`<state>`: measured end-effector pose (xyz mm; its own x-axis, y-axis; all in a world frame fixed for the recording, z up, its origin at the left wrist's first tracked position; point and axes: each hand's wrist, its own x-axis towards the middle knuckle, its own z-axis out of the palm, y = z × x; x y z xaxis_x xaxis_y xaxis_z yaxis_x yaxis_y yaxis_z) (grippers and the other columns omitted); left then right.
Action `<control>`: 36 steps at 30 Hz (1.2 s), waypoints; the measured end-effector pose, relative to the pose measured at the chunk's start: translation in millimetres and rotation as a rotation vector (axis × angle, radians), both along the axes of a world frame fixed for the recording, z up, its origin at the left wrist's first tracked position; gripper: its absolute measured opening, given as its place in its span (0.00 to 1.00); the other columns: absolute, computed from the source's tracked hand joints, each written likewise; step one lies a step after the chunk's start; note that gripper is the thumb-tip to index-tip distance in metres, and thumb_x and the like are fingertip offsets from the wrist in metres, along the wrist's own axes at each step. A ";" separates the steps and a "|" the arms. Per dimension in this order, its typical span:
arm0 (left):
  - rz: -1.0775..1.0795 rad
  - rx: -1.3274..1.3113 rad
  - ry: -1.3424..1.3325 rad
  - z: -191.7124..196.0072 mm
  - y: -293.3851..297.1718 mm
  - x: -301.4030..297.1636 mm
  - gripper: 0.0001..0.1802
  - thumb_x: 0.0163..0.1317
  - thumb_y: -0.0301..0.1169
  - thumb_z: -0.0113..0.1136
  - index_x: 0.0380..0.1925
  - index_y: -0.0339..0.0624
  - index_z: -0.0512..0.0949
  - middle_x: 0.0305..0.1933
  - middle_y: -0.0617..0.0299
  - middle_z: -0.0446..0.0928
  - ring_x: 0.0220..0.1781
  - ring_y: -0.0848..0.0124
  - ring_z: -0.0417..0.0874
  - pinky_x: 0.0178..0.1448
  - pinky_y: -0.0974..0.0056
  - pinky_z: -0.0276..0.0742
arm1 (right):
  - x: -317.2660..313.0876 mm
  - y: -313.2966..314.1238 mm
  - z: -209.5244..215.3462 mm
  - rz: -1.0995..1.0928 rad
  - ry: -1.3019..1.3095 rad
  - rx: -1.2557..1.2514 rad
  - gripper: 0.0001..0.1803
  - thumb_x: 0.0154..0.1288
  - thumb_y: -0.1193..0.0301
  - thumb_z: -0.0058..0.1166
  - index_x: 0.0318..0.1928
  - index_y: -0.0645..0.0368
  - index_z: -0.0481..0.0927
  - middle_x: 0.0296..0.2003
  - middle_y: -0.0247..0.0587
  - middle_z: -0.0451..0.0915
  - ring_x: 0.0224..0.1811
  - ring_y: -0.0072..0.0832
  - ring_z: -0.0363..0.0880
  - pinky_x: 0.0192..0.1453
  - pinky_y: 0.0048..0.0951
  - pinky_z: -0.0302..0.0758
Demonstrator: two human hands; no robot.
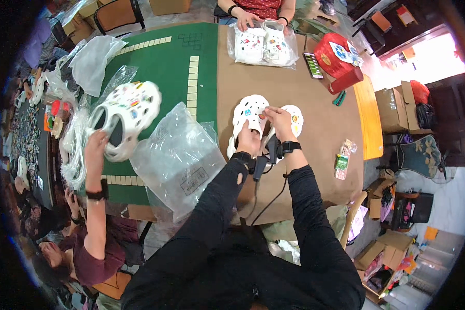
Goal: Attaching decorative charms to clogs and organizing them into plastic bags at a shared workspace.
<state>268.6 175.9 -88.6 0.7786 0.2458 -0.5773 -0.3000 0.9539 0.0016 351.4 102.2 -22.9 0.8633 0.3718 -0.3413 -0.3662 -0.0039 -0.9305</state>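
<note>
A white clog with round holes and a blue charm on its top lies in front of me, toe pointing away. My left hand reaches into its foot opening and holds it; part of the fingers is hidden inside the shoe. My right hand is closed in a pinch at the clog's right side, by its holes. What sits between those fingertips is too small to name. Just beyond my right hand is a second white clog with charms, partly covered by the hand.
A clear plastic bag lies to my left. Beside it a co-worker's hand lifts white clogs. Across the brown table, another person handles bagged clogs. A phone, a red cylinder and a small pack are at right.
</note>
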 end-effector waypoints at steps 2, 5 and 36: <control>-0.018 0.061 -0.007 19.9 -16.6 -14.8 0.22 0.67 0.35 0.38 0.56 0.33 0.61 0.59 0.54 0.66 0.60 0.63 0.66 0.66 0.62 0.59 | -4.4 -24.5 -7.0 -0.041 0.041 0.040 0.13 0.55 0.80 0.54 0.42 0.74 0.74 0.38 0.46 0.78 0.39 0.29 0.78 0.45 0.23 0.75; -0.050 0.068 0.015 40.8 -33.5 -55.0 0.20 0.67 0.33 0.35 0.56 0.34 0.61 0.59 0.54 0.66 0.60 0.63 0.66 0.67 0.61 0.58 | -22.2 -44.0 -10.8 -0.027 0.004 0.092 0.18 0.53 0.81 0.55 0.46 0.72 0.71 0.41 0.44 0.77 0.42 0.28 0.76 0.45 0.24 0.74; -0.266 -0.049 -0.082 13.0 -38.1 -85.2 0.15 0.64 0.33 0.45 0.49 0.40 0.69 0.50 0.60 0.73 0.53 0.64 0.71 0.61 0.60 0.62 | -34.7 5.9 -2.0 0.542 -0.415 -0.796 0.08 0.44 0.76 0.63 0.26 0.67 0.80 0.18 0.44 0.78 0.19 0.25 0.77 0.26 0.26 0.73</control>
